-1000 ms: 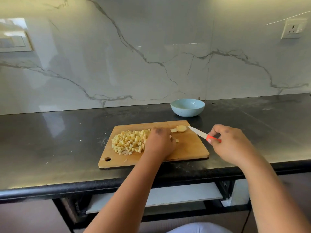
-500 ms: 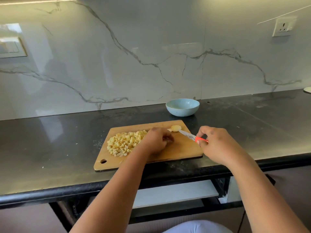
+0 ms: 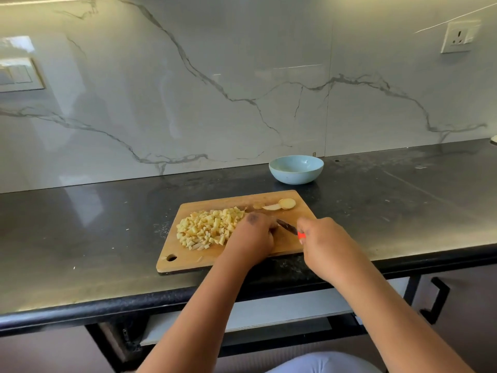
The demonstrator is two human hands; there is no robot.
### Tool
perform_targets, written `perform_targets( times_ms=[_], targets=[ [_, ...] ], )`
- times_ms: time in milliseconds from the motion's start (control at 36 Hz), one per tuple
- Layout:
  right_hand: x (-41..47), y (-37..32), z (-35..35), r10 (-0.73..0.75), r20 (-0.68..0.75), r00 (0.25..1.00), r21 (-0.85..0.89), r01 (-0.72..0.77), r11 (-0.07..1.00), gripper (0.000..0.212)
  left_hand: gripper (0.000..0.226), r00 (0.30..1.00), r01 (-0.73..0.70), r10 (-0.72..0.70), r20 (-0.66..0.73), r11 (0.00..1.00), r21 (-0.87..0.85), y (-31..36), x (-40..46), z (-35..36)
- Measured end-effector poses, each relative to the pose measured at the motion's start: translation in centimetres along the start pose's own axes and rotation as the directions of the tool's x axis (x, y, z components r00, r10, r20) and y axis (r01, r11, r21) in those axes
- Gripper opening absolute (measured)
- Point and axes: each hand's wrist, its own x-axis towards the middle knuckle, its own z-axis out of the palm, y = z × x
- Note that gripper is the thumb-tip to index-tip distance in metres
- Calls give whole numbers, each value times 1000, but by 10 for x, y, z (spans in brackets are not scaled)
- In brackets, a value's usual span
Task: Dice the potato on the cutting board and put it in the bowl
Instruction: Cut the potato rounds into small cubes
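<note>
A wooden cutting board (image 3: 285,244) lies on the black counter. A heap of diced potato (image 3: 208,227) covers its left half. A few potato slices (image 3: 286,203) lie at its far right corner. My left hand (image 3: 251,238) is curled on the board just right of the dice; whatever it holds is hidden beneath it. My right hand (image 3: 326,244) grips a knife (image 3: 289,227) by its orange handle, the blade pointing left toward my left hand's fingers. A pale blue bowl (image 3: 295,169), empty as far as I can see, stands behind the board.
The black counter (image 3: 94,238) runs wide to the left and right of the board, its front edge close to me. A marble wall rises behind, with a socket (image 3: 458,37) at the upper right and a switch plate (image 3: 20,74) at the left.
My right hand has brought the knife leftward, from near the slices at the board's far corner to my left hand's fingers. The left hand stays curled beside the dice.
</note>
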Motion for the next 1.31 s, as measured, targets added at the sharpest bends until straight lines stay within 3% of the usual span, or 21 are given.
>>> perform_targets(
  times_ms=[83, 194, 278, 361, 417, 556, 722, 833, 944, 1056, 1306],
  targets=[
    [-1, -8, -1, 11, 37, 999, -26, -10, 1000, 19, 29, 1000, 4, -3, 20, 1000, -12, -2, 0, 1],
    [-10, 8, -23, 46, 76, 996, -46, -42, 998, 10, 38, 1000, 14, -13, 14, 999, -44, -4, -5, 1],
    [-17, 15, -34, 29, 68, 997, -25, -27, 999, 10, 38, 996, -7, 1, -85, 998, -66, -4, -13, 1],
    [-12, 10, -28, 30, -33, 999, 47, -28, 999, 15, 40, 983, 29, -40, -178, 997, -65, -4, -17, 4],
    [-6, 4, -18, 17, -73, 997, 53, -13, 999, 16, 37, 982, 63, -71, -178, 997, -47, -4, -16, 6],
    [-3, -17, 6, -21, -3, 1000, -27, 21, 999, 17, 25, 981, 96, -97, -167, 995, -15, -3, -12, 8],
    [-17, -1, -23, 12, 52, 999, -45, -9, 999, 14, 19, 984, 82, -84, -156, 996, -21, -4, -14, 7],
    [-13, 5, -27, 22, -47, 999, 30, -20, 999, 11, 17, 986, 90, -88, -143, 996, 10, -5, -17, 7],
    [-6, 3, -19, 29, -143, 989, 81, -17, 997, 9, 33, 976, 28, -31, -215, 999, -18, -5, -22, 7],
    [-4, -4, -5, 11, -93, 996, 67, -4, 998, 13, 36, 942, 17, -34, -334, 998, -54, -5, -24, 6],
    [-11, -28, 6, -21, 0, 1000, -24, 21, 999, 20, 44, 961, 61, -66, -270, 998, -27, -5, -22, 7]
  ],
)
